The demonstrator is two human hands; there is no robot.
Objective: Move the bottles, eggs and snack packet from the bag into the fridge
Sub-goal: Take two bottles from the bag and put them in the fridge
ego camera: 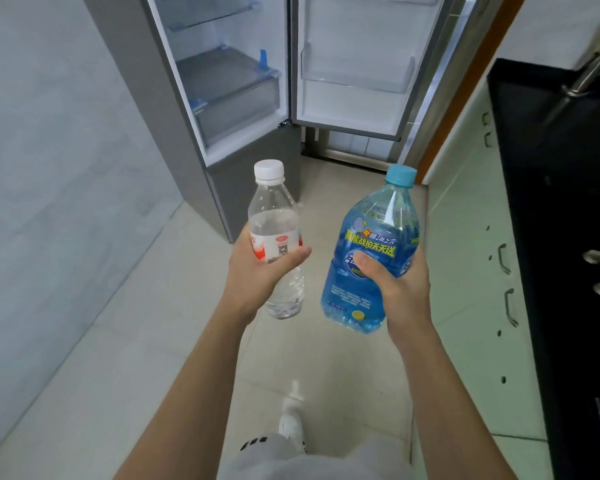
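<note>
Hands (pixel 257 275) (pixel 399 289) grip red-labelled clear bottle (pixel 272 209), yellow-lettered blue bottle (pixel 378 220).

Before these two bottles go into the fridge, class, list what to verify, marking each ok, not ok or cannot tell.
1. Grip of left hand on clear bottle: ok.
2. Grip of right hand on blue bottle: ok.
3. Both closed, white cap and blue cap: ok.
4. Open fridge door: ok.
5. Room on door shelf: ok.
6. Whereabouts of eggs and snack packet: cannot tell, out of view.
</note>
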